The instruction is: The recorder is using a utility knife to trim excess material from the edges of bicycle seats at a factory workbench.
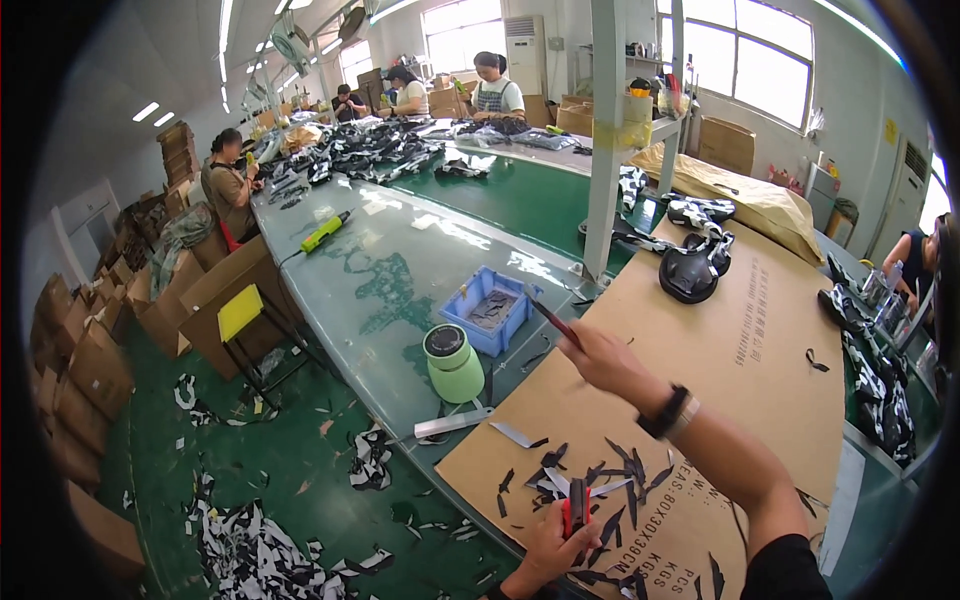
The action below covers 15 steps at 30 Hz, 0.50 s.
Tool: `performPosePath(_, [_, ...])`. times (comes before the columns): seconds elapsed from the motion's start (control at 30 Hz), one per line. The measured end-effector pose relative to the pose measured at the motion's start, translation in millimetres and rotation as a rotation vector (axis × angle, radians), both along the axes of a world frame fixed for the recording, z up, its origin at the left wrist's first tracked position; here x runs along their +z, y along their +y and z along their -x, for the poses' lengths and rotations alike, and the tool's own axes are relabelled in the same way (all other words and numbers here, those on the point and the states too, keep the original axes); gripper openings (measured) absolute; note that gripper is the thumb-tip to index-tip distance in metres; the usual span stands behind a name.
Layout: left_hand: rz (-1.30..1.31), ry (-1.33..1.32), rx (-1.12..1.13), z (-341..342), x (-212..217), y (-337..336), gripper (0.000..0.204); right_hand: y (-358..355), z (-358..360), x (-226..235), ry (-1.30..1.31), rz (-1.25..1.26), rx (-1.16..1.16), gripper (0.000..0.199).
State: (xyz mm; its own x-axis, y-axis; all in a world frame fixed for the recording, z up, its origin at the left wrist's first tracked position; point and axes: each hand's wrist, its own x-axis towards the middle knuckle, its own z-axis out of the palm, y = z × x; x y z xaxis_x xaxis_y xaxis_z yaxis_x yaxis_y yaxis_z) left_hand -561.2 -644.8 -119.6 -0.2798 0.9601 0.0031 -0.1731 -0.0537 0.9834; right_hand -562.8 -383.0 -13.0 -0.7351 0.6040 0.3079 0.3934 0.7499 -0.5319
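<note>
Low in the view, my left hand is closed around a red and black hand tool; its exact kind is unclear. My right hand, raised over the cardboard, grips a thin dark stick-like tool with a reddish part by the fingers. Beneath and around my left hand lie black cut strips and a few pale slivers on a flat cardboard sheet. Beyond my right hand, a black pad with black-and-white patterned straps rests on the cardboard.
Left of my right hand stand a blue bin with dark scraps, a light green jar-shaped thing and a pale bar. A yellow-green corded tool lies farther off. A metal post rises from the table. Fabric scraps litter the floor.
</note>
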Motion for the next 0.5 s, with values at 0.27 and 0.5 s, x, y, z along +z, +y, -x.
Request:
performPosePath(0.27, [-0.051, 0.119, 0.152, -3, -6, -5, 0.034, 31, 35, -46, -0.35, -0.096, -0.084, 0.023])
performPosePath(0.5, [-0.065, -0.002, 0.117, -7, 5, 1, 0.031, 6, -62, -75, -0.116, -0.225, -0.058, 0.038])
